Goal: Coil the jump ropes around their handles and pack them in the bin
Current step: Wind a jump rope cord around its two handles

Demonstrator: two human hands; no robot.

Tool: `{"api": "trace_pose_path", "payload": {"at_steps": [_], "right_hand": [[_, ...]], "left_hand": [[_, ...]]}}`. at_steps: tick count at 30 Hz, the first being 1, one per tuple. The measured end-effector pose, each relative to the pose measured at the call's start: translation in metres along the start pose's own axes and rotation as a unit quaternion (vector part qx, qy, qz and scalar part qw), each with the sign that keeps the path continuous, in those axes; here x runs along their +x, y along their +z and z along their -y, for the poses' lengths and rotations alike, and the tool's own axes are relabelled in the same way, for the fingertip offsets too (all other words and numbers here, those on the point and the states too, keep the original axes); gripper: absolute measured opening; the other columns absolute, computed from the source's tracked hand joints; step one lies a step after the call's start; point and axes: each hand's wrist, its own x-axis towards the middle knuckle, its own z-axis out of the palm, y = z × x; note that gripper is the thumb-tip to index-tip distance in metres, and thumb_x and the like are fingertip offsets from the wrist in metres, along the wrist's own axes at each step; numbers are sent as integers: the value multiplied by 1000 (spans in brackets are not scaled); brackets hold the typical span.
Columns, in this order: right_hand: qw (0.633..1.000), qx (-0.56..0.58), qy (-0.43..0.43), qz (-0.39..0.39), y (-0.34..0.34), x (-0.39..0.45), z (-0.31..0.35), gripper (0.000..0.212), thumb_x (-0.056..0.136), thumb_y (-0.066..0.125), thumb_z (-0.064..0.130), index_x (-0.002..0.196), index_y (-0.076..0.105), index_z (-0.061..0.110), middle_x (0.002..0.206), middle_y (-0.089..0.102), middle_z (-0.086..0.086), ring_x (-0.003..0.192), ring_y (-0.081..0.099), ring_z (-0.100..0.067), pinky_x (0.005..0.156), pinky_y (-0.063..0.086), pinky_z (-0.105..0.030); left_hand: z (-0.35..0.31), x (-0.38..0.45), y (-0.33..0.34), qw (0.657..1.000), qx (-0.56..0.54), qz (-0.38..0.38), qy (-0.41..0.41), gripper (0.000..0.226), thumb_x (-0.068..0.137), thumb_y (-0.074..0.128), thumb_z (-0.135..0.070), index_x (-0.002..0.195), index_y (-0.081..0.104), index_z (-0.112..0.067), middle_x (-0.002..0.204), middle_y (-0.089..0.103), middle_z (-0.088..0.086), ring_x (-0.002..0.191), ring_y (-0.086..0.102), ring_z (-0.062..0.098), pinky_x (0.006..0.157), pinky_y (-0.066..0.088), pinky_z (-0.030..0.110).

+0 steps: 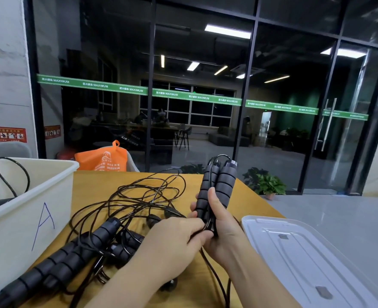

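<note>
My right hand (222, 227) grips a pair of black foam jump-rope handles (217, 187) held side by side and upright above the yellow table (90, 181). My left hand (174, 238) pinches the thin black rope at the base of those handles. The rope trails down past my wrists to the table's front. A tangle of black rope (139, 201) with several more foam handles (72, 256) lies on the table to the left. The cream bin (34, 205) marked "A" stands at the far left, with a loop of rope showing inside.
The bin's clear plastic lid (312, 258) lies at the right, overhanging the table edge. An orange bag (102, 160) sits behind the table. Potted plants (266, 183) stand on the floor before a glass wall.
</note>
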Motion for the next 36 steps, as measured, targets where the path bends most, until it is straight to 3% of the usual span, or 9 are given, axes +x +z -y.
{"api": "trace_pose_path", "payload": {"at_steps": [5,10,13,16,20,22,26,32,36], "right_hand": [[999,-50,2,13,-1,-2,0,6,61,75,14,60,73,8,75,64,-10,60,55,-17,59,48,-27],[999,-43,-18,-1,-3,-2,1,23,74,64,2,53,72,8,67,60,-10,58,53,-17,57,46,-29],[998,-59,-11,12,-1,-5,3,10,64,64,7,68,74,6,68,60,-10,56,54,-17,51,49,-28],[999,4,-12,49,-9,-2,15,40,62,68,7,101,61,3,76,60,-10,57,54,-17,50,48,-26],[991,27,17,129,-19,-2,27,75,36,86,4,104,57,1,80,59,-13,57,53,-18,47,46,-26],[989,-2,28,143,-21,-2,25,70,37,84,3,102,58,0,81,60,-13,57,53,-18,48,46,-26],[986,-116,26,118,-21,-3,22,40,60,62,1,100,62,1,81,65,-12,64,60,-18,55,49,-27],[928,-335,-19,164,-18,-7,17,40,64,63,7,104,63,7,90,69,-4,85,66,-16,67,53,-27],[826,-530,-92,170,-8,-14,12,26,73,67,4,98,64,-3,93,68,-17,91,65,-33,81,54,-37]], "left_hand": [[1,-1,-4,998,47,41,25,27,97,42,-43,73,40,-32,67,45,-15,63,43,-2,54,26,14],[7,2,-10,997,24,72,-11,32,94,47,-44,65,44,-32,71,51,-11,67,47,2,57,29,17],[11,3,-12,996,7,89,-28,30,95,47,-43,66,47,-34,75,55,-10,71,50,4,60,35,19],[23,1,-15,990,-34,115,-68,24,97,43,-41,79,54,-29,76,61,-6,69,56,9,66,47,31],[40,-1,-20,982,-114,123,-84,29,94,42,-48,73,50,-30,67,53,-8,58,47,2,58,39,22],[47,0,-24,986,-119,87,-77,28,91,45,-49,71,52,-30,65,54,-9,59,49,1,57,39,18],[64,0,-28,997,-25,-34,-58,24,91,45,-48,81,63,-36,77,63,-19,79,51,-3,82,38,29],[69,-3,-31,986,75,-140,-56,18,94,54,-35,86,68,-27,80,59,-18,79,49,8,79,39,33],[74,-6,-33,987,59,-140,-55,18,90,49,-40,72,52,-39,69,50,-23,70,44,1,67,32,27]]}}
